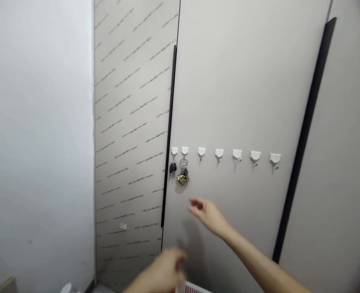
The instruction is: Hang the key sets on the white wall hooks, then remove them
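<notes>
My right hand [209, 215] is in front of the pale door panel, just below and to the right of a hanging bunch of keys with a round brass-coloured, green-patterned charm [183, 179]. Its fingers are loosely curled with a small gap, and nothing shows between them. Lower down, my left hand [163, 270] is smeared by motion, so its fingers and anything in them cannot be made out. A second bunch of keys with a black head [173, 167] hangs on the leftmost white hook [174, 151]. The charm's ring hangs from the neighbouring hook [185, 151].
More white adhesive hooks [219, 154] run in a row to the right. Long black handles [169, 134] edge the door panel. A printed-film panel [128, 122] and a white wall [39, 122] stand left. Something red-and-white striped [194, 289] shows at the bottom.
</notes>
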{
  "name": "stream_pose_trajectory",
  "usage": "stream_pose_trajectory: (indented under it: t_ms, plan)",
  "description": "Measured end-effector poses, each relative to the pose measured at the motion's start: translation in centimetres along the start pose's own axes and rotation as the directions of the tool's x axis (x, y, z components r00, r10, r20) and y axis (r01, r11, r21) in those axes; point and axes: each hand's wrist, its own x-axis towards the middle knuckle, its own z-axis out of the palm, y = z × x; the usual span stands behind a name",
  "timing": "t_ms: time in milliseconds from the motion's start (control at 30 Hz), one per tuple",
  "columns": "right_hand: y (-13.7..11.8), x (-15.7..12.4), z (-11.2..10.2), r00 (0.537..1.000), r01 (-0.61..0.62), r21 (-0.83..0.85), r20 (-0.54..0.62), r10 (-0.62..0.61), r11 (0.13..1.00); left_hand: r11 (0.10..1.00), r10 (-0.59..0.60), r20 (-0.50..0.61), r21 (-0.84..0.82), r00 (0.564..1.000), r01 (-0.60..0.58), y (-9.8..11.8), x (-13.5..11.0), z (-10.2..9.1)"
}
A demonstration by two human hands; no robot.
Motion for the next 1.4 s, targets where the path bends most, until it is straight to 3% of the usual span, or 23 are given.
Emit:
stream_pose_trajectory:
  t_ms: [33, 67, 100, 133, 200, 267, 367, 533, 667, 767, 867, 933, 1000, 1100, 1167, 1267, 1333, 1400]
  plan:
    - [-0.9, 2.0, -0.1, 0.99, 0.002, -0.01, -0.143, -0.004, 1.0, 0.999, -0.018, -0.06, -0.03, 0.998, 0.016, 0.5, 1.8, -1.8]
    - [-1.8, 3.9, -0.2, 0.968, -0.013, -0.027, -0.25, 0.006, 1.0, 0.991, -0.081, -0.231, -0.122, 0.97, 0.053, 1.1, 3.7, -3.8]
    - [-2.5, 5.6, -0.1, 0.945, -0.051, -0.043, -0.326, 0.034, 0.998, 0.981, -0.132, -0.432, -0.189, 0.892, 0.053, 1.8, 5.5, -5.7]
    - [-3.0, 7.0, 0.0, 0.922, -0.092, -0.059, -0.383, 0.063, 0.994, 0.975, -0.168, -0.564, -0.216, 0.808, 0.052, 2.6, 7.2, -7.5]
    - [-3.7, 8.9, 0.5, 0.883, -0.169, -0.071, -0.453, 0.12, 0.983, 0.973, -0.215, -0.696, -0.214, 0.685, 0.088, 4.1, 9.8, -10.2]
    - [-4.0, 9.6, 0.8, 0.861, -0.197, -0.064, -0.488, 0.142, 0.978, 0.973, -0.23, -0.736, -0.176, 0.637, 0.147, 5.3, 11.3, -11.6]
    - [-4.0, 9.5, 0.7, 0.858, -0.16, -0.043, -0.501, 0.117, 0.986, 0.97, -0.238, -0.745, -0.15, 0.624, 0.19, 5.8, 11.7, -12.3]
    - [-4.7, 9.9, -1.5, 0.851, -0.046, 0.008, -0.523, 0.044, 0.999, 0.983, -0.183, -0.749, -0.149, 0.637, 0.107, 5.9, 11.4, -14.8]
    - [-6.8, 11.5, -3.4, 0.846, 0.055, 0.045, -0.532, -0.022, 0.997, 0.99, -0.135, -0.766, -0.128, 0.629, 0.056, 7.9, 11.7, -17.8]
    - [-8.2, 11.7, -4.4, 0.846, 0.118, 0.066, -0.529, -0.065, 0.991, 0.995, -0.078, -0.759, -0.098, 0.647, 0.004, 10.0, 11.3, -18.4]
    - [-7.9, 9.4, -4.7, 0.873, 0.202, 0.123, -0.472, -0.121, 0.972, 0.993, 0.01, -0.708, -0.077, 0.706, -0.092, 10.9, 9.2, -16.7]
    - [-6.5, 6.2, -4.3, 0.92, 0.225, 0.188, -0.365, -0.145, 0.956, 0.979, 0.087, -0.615, -0.094, 0.783, -0.182, 10.4, 7.1, -14.2]
    - [-4.2, 2.0, -3.2, 0.971, 0.175, 0.238, -0.201, -0.127, 0.955, 0.959, 0.145, -0.477, -0.147, 0.867, -0.242, 9.1, 4.6, -10.6]
    - [0.1, -4.8, -0.7, 0.998, 0.046, 0.243, 0.038, -0.057, 0.969, 0.954, 0.08, -0.246, -0.263, 0.966, -0.146, 6.1, 1.5, -3.7]
    - [3.0, -8.8, 1.0, 0.988, -0.073, 0.189, 0.146, 0.046, 0.979, 0.96, 0.022, -0.11, -0.276, 0.994, -0.051, 4.2, 0.1, 1.0]
    - [6.2, -13.2, 2.6, 0.961, -0.19, 0.057, 0.217, 0.174, 0.98, 0.988, -0.07, 0.036, -0.139, 0.997, 0.074, 2.3, -1.0, 6.5]
    - [7.4, -15.2, 2.8, 0.946, -0.23, -0.015, 0.23, 0.227, 0.973, 0.996, -0.085, 0.098, -0.023, 0.992, 0.087, 2.1, -1.3, 8.6]
    - [8.2, -16.6, 2.8, 0.939, -0.243, -0.042, 0.241, 0.246, 0.969, 0.996, -0.085, 0.153, 0.043, 0.985, 0.08, 2.4, -1.4, 9.4]
